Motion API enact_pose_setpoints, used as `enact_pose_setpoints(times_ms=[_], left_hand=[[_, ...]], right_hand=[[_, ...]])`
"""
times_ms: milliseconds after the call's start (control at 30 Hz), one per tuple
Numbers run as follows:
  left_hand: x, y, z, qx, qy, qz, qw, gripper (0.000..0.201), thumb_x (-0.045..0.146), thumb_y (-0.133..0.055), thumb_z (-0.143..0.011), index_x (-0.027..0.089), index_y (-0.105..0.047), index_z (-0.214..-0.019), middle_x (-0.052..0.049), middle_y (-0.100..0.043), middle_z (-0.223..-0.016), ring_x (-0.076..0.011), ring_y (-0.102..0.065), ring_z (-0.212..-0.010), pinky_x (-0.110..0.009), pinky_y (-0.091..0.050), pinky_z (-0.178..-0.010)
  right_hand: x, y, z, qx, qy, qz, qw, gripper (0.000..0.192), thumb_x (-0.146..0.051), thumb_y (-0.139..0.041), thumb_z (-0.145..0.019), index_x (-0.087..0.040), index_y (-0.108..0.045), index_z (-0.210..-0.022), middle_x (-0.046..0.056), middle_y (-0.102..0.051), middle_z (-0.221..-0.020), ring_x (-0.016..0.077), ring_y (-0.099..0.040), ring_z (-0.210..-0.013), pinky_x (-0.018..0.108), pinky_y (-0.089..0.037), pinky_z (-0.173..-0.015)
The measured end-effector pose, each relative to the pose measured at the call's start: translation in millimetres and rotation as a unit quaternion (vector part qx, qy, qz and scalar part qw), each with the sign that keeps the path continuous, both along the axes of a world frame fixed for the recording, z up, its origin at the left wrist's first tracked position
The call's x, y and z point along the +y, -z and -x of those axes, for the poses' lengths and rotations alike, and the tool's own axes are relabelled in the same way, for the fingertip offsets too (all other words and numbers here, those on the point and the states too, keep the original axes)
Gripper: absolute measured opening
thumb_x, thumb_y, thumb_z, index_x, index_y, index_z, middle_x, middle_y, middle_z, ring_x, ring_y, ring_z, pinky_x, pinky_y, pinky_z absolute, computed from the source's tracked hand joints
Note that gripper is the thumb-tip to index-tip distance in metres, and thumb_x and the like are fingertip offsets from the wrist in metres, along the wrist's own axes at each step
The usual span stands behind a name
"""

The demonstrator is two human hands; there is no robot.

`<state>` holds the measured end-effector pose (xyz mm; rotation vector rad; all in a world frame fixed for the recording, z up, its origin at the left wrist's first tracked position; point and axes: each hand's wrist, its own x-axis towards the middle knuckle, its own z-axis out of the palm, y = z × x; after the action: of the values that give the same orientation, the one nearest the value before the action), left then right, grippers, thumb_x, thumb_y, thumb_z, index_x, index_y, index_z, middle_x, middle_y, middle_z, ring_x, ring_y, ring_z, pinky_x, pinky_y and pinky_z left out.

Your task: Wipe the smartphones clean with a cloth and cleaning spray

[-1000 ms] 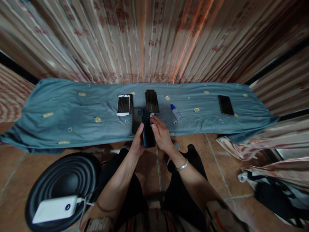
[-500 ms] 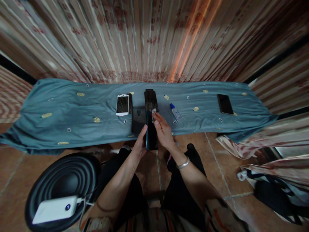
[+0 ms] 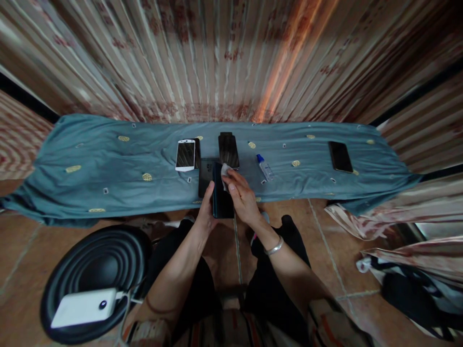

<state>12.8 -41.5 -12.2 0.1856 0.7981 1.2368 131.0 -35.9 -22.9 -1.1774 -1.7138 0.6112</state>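
Observation:
My left hand (image 3: 207,208) grips a dark smartphone (image 3: 221,200) by its left edge, thumb along the side. A small white wipe (image 3: 224,170) is pinched in my right hand (image 3: 243,196) and touches the phone's upper right part. Behind the held phone, a black phone-like device (image 3: 206,178) lies partly hidden on the cloth. Farther back lies another black phone (image 3: 228,149). To the left, a white-framed phone (image 3: 185,155) overlaps a dark one. A clear bottle with a blue cap (image 3: 265,168) lies right of my right hand.
A blue-green cloth (image 3: 123,178) covers the long bench. At its right lies one more black phone (image 3: 340,156). A white power bank (image 3: 83,307) with a cable sits on a round black ribbed object (image 3: 96,270) at lower left. Curtains (image 3: 224,62) hang behind.
The held phone has tilted and shifted slightly left and nearer me, showing more of its blue edge. My right hand has moved the wipe a little left along it.

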Motion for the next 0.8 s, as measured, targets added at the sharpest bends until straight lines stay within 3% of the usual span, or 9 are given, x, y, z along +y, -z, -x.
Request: enact_pose_setpoints(times_ms=[333, 567, 800], left_hand=[[2.9, -7.1, 3.3, 0.007, 0.014, 0.024, 1.0, 0.038, 0.046, -0.056, -0.09, 0.018, -0.072, -0.11, -0.006, -0.075, -0.109, -0.028, -0.066, -0.114, -0.038, -0.052, -0.098], [3.7, -3.4, 5.8, 0.01, 0.026, 0.009, 1.0, 0.047, 0.054, -0.059, -0.086, 0.018, -0.071, -0.114, -0.007, -0.075, -0.11, -0.031, -0.063, -0.118, -0.041, -0.051, -0.101], [2.0, -3.0, 0.3, -0.001, 0.01, 0.014, 1.0, 0.041, 0.048, -0.055, -0.091, 0.017, -0.071, -0.113, -0.007, -0.075, -0.11, -0.0252, -0.059, -0.125, -0.035, -0.043, -0.11]], right_hand=[[-0.6, 0.5, -0.6, 0.006, 0.022, 0.013, 1.0, 0.051, -0.05, -0.03, -0.103, -0.024, -0.069, -0.122, 0.009, -0.064, -0.132, 0.0207, -0.053, -0.131, 0.041, -0.041, -0.112], [-2.9, -0.4, 0.1, -0.031, 0.039, 0.0, 0.999, 0.049, -0.046, -0.029, -0.103, -0.024, -0.069, -0.121, 0.009, -0.067, -0.128, 0.0221, -0.057, -0.124, 0.044, -0.044, -0.108], [-9.2, -4.7, 6.6, -0.057, 0.017, -0.041, 0.997, 0.047, -0.042, -0.032, -0.103, -0.02, -0.066, -0.127, 0.012, -0.065, -0.131, 0.024, -0.055, -0.126, 0.046, -0.043, -0.109]])
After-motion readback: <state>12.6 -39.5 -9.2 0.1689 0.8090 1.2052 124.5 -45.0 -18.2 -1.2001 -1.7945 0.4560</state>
